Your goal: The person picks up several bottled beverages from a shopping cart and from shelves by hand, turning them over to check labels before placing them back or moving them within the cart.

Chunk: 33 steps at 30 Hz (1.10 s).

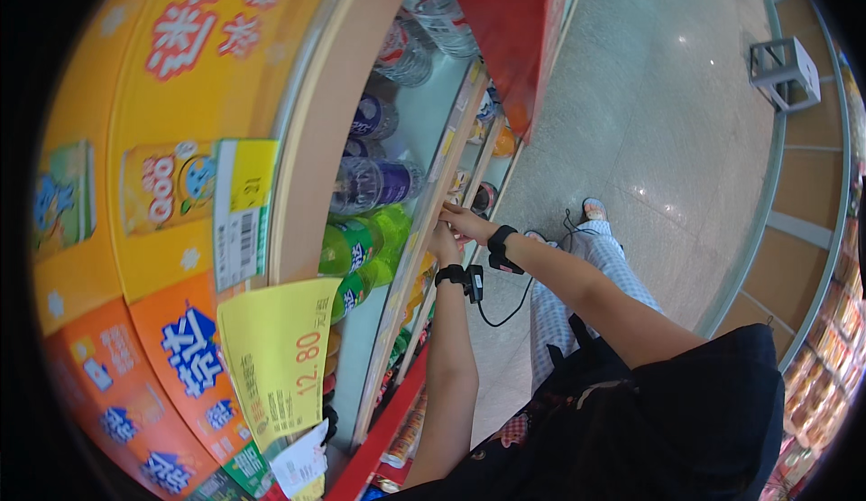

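My right hand (469, 223) reaches to the front edge of a shelf (410, 257), its fingers bent and drawn together. Right below it and close by, my left hand (444, 243) touches the same edge strip with closed fingers. What the fingertips of either hand pinch is too small and covered to make out. Behind the edge lie green soda bottles (352, 247) and a clear bottle with a purple label (377, 184). Each wrist wears a black band, and a small black box (474, 283) with a cable hangs by the left one.
Yellow and orange drink cartons (162, 312) stack high on the left, bearing a yellow price card (280, 357). A red panel (514, 32) juts out at the top. Lower shelves hold more packages. A grey stool (785, 73) stands across the tiled floor (649, 131).
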Each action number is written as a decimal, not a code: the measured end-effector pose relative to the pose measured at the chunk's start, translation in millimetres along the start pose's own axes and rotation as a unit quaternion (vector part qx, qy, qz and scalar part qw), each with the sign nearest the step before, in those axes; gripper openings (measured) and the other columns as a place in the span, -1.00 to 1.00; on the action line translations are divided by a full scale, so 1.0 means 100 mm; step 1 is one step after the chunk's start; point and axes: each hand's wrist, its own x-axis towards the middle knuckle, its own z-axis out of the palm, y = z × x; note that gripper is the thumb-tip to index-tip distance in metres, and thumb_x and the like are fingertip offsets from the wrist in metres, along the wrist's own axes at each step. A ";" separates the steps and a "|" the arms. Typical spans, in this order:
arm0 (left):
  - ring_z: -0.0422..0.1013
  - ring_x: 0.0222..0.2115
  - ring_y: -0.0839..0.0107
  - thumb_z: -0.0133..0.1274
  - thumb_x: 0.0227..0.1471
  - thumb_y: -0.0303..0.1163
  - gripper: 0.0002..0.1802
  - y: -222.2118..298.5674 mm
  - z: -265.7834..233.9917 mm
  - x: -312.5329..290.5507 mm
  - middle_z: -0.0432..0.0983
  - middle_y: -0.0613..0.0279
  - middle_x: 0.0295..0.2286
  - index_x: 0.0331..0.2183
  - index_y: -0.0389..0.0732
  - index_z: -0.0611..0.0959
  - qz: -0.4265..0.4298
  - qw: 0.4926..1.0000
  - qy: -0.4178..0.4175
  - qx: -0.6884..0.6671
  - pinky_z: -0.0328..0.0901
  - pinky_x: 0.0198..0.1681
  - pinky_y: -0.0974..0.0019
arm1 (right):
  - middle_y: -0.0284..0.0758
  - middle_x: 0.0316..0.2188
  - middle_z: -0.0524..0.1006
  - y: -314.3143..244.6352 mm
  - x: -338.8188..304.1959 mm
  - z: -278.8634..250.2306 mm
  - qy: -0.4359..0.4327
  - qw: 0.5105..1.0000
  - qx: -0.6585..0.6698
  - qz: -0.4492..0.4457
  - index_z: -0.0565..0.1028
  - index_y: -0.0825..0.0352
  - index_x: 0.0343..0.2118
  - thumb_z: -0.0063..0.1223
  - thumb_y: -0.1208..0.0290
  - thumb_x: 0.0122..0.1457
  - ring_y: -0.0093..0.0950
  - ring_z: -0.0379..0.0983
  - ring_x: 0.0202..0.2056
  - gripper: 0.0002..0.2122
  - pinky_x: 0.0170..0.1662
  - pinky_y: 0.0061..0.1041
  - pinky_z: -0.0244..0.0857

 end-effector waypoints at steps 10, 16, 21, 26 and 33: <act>0.31 -0.40 0.34 -0.23 -0.07 -0.06 -0.51 -0.03 0.05 0.38 0.34 0.15 -0.36 -0.29 -0.32 0.40 -0.019 0.989 -0.008 0.146 0.25 -0.49 0.36 | -0.28 -0.03 0.14 -0.18 -0.06 0.06 0.023 0.999 0.000 0.032 -0.08 0.17 0.05 -0.20 -0.04 -0.10 -0.35 0.21 -0.13 -0.32 -0.19 -0.33 0.13; 0.28 -0.31 0.30 -0.13 -0.13 -0.23 -0.55 -0.35 0.40 0.50 0.27 0.07 -0.25 -0.20 -0.31 0.29 0.070 0.997 0.044 0.004 0.27 -0.39 0.34 | -0.31 -0.37 0.32 -0.22 -0.23 -0.53 0.011 0.993 -0.074 -0.086 0.33 0.29 -0.25 -0.23 0.14 -0.03 -0.53 0.29 -0.42 -0.65 -0.50 -0.57 0.23; 0.29 -0.54 0.57 -0.11 -0.11 -0.29 -0.86 -1.23 0.79 0.14 0.34 0.34 -0.56 -0.48 -0.14 0.42 -0.100 0.968 -0.142 -0.180 0.23 -0.50 0.45 | -0.26 -0.52 0.39 -0.54 -0.89 -1.08 -0.080 0.954 -0.236 -0.165 0.37 0.36 -0.52 -0.34 0.26 0.02 -0.51 0.32 -0.54 -0.73 -0.55 -0.47 0.21; 0.31 -0.51 0.51 -0.14 -0.09 -0.26 -0.81 -1.29 2.26 -0.41 0.36 0.31 -0.50 -0.42 -0.16 0.40 -0.180 0.929 -0.323 -0.018 0.22 -0.48 0.47 | -0.34 -0.40 0.41 -1.04 -1.74 -2.18 -0.003 0.948 -0.299 -0.110 0.35 0.33 -0.28 -0.30 0.20 0.00 -0.52 0.31 -0.42 -0.67 -0.39 -0.51 0.24; 0.35 -0.41 0.42 -0.17 -0.08 -0.25 -0.74 0.71 4.48 -1.33 0.41 0.20 -0.39 -0.34 -0.19 0.38 0.012 0.858 -0.480 0.180 0.22 -0.39 0.41 | -0.37 -0.35 0.40 -2.63 -3.35 -3.73 0.276 0.940 -0.155 -0.126 0.30 0.29 -0.21 -0.28 0.14 0.04 -0.59 0.31 -0.35 -0.65 -0.33 -0.59 0.18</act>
